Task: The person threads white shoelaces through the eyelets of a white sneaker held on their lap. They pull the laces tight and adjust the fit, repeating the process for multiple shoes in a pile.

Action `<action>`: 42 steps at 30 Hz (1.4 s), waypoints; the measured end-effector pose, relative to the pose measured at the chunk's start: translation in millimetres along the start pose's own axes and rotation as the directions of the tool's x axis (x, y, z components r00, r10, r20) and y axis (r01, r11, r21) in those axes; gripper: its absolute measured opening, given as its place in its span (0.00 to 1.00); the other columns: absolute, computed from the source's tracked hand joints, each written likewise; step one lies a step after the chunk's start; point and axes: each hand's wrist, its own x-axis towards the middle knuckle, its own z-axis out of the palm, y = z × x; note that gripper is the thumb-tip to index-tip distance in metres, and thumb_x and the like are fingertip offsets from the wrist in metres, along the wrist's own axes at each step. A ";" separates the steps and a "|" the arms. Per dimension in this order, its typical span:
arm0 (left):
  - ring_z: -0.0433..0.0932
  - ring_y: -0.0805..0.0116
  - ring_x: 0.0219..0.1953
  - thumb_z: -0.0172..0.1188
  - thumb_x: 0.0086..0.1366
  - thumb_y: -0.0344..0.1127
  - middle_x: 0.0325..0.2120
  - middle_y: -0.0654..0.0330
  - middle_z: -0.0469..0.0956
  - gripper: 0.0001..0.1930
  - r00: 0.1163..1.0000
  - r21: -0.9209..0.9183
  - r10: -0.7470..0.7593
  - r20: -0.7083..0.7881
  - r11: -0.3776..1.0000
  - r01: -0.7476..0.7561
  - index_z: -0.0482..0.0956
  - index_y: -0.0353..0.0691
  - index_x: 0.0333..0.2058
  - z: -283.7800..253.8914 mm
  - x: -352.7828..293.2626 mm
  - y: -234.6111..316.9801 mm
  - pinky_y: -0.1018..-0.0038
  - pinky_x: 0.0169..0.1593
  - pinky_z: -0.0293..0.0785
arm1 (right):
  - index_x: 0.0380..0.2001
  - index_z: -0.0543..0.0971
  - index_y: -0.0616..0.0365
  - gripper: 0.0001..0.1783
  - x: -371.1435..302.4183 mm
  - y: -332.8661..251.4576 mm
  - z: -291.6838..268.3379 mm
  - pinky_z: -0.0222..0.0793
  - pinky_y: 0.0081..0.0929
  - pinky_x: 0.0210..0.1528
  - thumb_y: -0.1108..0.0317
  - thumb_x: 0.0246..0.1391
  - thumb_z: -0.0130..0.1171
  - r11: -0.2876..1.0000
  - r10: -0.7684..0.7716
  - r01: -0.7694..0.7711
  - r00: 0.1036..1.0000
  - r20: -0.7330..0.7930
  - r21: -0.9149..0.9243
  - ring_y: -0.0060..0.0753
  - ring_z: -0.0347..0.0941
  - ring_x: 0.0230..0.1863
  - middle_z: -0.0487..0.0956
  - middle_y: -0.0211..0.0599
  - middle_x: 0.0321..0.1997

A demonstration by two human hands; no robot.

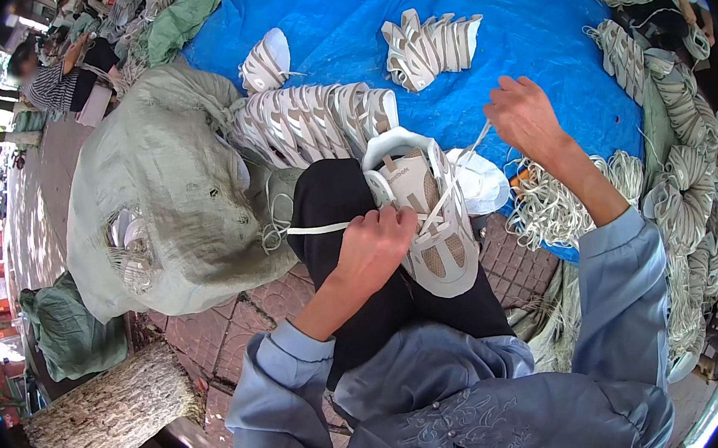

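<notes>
A white and beige shoe upper (pixel 443 259) rests on my black-trousered legs, its collar pointing away from me. White shoelace (pixel 320 229) is threaded partway through its eyelets. My left hand (pixel 378 241) lies over the upper's left side with its fingers closed on the lace, one end trailing off left past my knee. Raised to the right above the upper, my right hand (pixel 525 115) pinches the other stretch of lace, which runs taut down to the eyelets. A white rounded piece (pixel 482 183) shows just beyond the upper.
A blue tarp (pixel 329 26) spreads ahead, bearing a row of nested uppers (pixel 292 124) and a smaller stack (pixel 436 45). A heap of white laces (pixel 549 204) lies right. A bulky pale sack (pixel 159 192) and a tree trunk (pixel 116 411) stand left. Other people sit at both sides.
</notes>
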 end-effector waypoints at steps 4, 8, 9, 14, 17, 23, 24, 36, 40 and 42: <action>0.73 0.66 0.19 0.56 0.49 0.25 0.25 0.57 0.72 0.08 0.942 -0.565 -0.307 -0.132 0.804 0.183 0.72 0.38 0.30 0.2 2.4 6.2 0.75 0.22 0.70 | 0.18 0.77 0.58 0.03 -4.4 8.1 -15.2 0.62 0.25 0.20 0.73 0.34 0.55 0.713 0.529 -0.553 0.828 0.187 0.431 0.28 0.69 0.18 0.73 0.33 0.16; 0.74 0.65 0.21 0.58 0.48 0.27 0.24 0.57 0.71 0.08 0.933 -0.476 -0.321 -0.164 0.854 0.210 0.72 0.37 0.29 2.8 -0.1 29.9 0.75 0.22 0.71 | 0.30 0.78 0.61 0.08 6.6 9.9 -37.9 0.61 0.16 0.20 0.74 0.45 0.52 -0.168 0.610 -0.601 0.559 0.562 0.781 0.17 0.70 0.22 0.77 0.35 0.23; 0.74 0.65 0.22 0.58 0.47 0.28 0.23 0.57 0.70 0.09 0.939 -0.366 -0.288 -0.189 0.908 0.205 0.72 0.37 0.29 6.8 2.1 38.4 0.74 0.22 0.72 | 0.30 0.78 0.61 0.08 9.0 6.6 -43.0 0.62 0.16 0.21 0.74 0.45 0.53 -0.207 0.593 -0.476 0.634 0.496 0.855 0.18 0.70 0.22 0.77 0.35 0.24; 0.72 0.67 0.19 0.57 0.49 0.31 0.21 0.57 0.70 0.07 0.976 -0.195 -0.147 -0.161 0.974 0.114 0.71 0.36 0.27 25.1 7.3 44.8 0.76 0.21 0.70 | 0.38 0.76 0.62 0.16 18.3 -16.9 -66.3 0.67 0.25 0.24 0.75 0.41 0.55 0.146 0.731 -0.206 0.682 0.035 0.968 0.29 0.73 0.23 0.76 0.38 0.22; 0.70 0.71 0.16 0.55 0.52 0.30 0.21 0.57 0.72 0.05 0.929 -0.804 -0.296 0.221 0.484 0.345 0.71 0.34 0.23 22.4 9.0 24.2 0.80 0.16 0.65 | 0.45 0.72 0.57 0.24 37.5 -8.2 -69.2 0.69 0.30 0.28 0.72 0.39 0.59 0.707 0.592 -0.260 0.725 -0.351 0.657 0.37 0.74 0.24 0.76 0.41 0.23; 0.65 0.80 0.14 0.49 0.58 0.34 0.24 0.61 0.74 0.09 0.716 -0.685 -0.020 0.698 -0.310 0.659 0.73 0.33 0.28 8.5 23.5 -3.6 0.84 0.15 0.58 | 0.48 0.69 0.56 0.29 17.5 -7.8 -46.4 0.68 0.30 0.23 0.66 0.38 0.61 0.472 0.537 -0.740 0.672 0.509 0.479 0.37 0.74 0.21 0.77 0.42 0.23; 0.66 0.80 0.14 0.49 0.58 0.34 0.24 0.60 0.74 0.10 0.705 -0.664 0.004 0.709 -0.335 0.669 0.73 0.33 0.29 7.9 25.3 -3.9 0.84 0.15 0.59 | 0.46 0.70 0.57 0.27 4.0 -20.9 -39.6 0.66 0.25 0.21 0.66 0.37 0.61 0.179 0.364 -0.740 0.662 0.655 0.648 0.32 0.74 0.20 0.77 0.41 0.23; 0.74 0.68 0.24 0.58 0.50 0.34 0.31 0.57 0.72 0.13 0.968 -0.405 -0.243 -0.059 0.892 0.200 0.72 0.35 0.34 -3.9 8.5 -6.0 0.78 0.26 0.72 | 0.41 0.74 0.66 0.17 -15.7 -58.8 6.5 0.67 0.24 0.42 0.76 0.43 0.56 -0.859 0.312 -0.046 0.743 0.592 0.510 0.35 0.72 0.42 0.76 0.44 0.41; 0.72 0.69 0.25 0.58 0.42 0.31 0.31 0.58 0.69 0.15 0.995 0.155 -0.103 -0.012 0.982 0.104 0.71 0.36 0.33 -3.3 -9.9 -7.3 0.77 0.24 0.72 | 0.44 0.72 0.66 0.19 -14.9 -21.2 7.2 0.67 0.24 0.43 0.75 0.44 0.55 -0.773 0.433 -0.077 0.662 0.612 0.630 0.36 0.72 0.44 0.75 0.45 0.43; 0.70 0.70 0.22 0.56 0.41 0.30 0.28 0.59 0.67 0.14 0.996 0.169 -0.079 0.042 0.983 0.070 0.71 0.36 0.31 -1.7 -7.4 -9.8 0.77 0.23 0.71 | 0.44 0.72 0.67 0.20 -12.8 -4.6 6.6 0.67 0.25 0.43 0.74 0.44 0.56 -0.692 0.480 -0.153 0.633 0.608 0.706 0.35 0.72 0.44 0.74 0.45 0.44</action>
